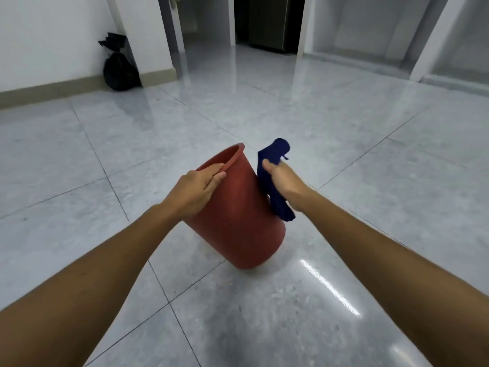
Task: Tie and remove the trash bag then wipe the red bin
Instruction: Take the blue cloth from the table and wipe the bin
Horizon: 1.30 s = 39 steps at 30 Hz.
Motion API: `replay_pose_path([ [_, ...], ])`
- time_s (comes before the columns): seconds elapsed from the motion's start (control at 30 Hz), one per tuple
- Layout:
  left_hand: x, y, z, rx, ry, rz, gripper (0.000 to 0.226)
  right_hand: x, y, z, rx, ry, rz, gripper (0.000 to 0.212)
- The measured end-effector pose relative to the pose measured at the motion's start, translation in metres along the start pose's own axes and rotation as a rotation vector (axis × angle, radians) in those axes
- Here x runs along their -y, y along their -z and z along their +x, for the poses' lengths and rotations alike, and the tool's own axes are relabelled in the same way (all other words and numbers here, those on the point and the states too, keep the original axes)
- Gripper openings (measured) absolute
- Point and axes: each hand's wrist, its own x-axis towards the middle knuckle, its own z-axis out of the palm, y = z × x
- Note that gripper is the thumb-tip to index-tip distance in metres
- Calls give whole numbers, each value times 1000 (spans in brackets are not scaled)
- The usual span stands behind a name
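Observation:
The red bin (238, 223) stands tilted on the grey tiled floor, its open top leaning away to the left and its base edge on the floor. My left hand (197, 189) grips the bin's rim at the near side. My right hand (284, 181) holds a dark blue cloth (272, 178) pressed against the bin's outer right wall. The tied black trash bag (119, 71) sits on the floor against the white wall at the far left.
Glossy grey floor tiles (344, 128) spread all around the bin. A dark doorway (267, 22) opens at the back middle, with white door frames and walls to its sides. A beige skirting board (53, 88) runs along the left wall.

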Motion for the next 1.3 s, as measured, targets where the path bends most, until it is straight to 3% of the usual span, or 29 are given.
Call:
replay_pose_path([
  [0.13, -5, -7, 8, -14, 12, -103, 35, -6, -34, 8, 54, 129, -280, 62],
  [0.23, 2, -4, 11, -36, 31, -153, 35, -17, -35, 19, 24, 154, -296, 70],
  [0.47, 20, -3, 15, -53, 103, -114, 38, -72, -35, 4, -196, -228, -326, 62],
  [0.67, 7, -5, 21, -15, 45, -132, 36, -21, -48, 14, -204, 109, -214, 57],
  [0.73, -6, -9, 24, 1, 35, -143, 35, -13, -44, 26, -262, 7, -125, 53],
  [0.87, -28, -15, 34, -2, 87, -66, 35, -46, -20, 25, -220, -288, -93, 71],
  [0.97, -37, -16, 43, -13, 149, -25, 34, -68, -16, 13, -270, -431, -138, 63],
  [1.1, -48, -22, 56, 5, 230, -16, 41, -41, -27, 8, -297, -226, -248, 55],
  [1.2, -58, -27, 63, 25, 284, -202, 33, -29, -31, 5, -362, -76, -318, 47],
  [1.3, -57, -18, 46, 52, 195, -500, 54, -52, -12, 5, -422, -209, -316, 59],
])
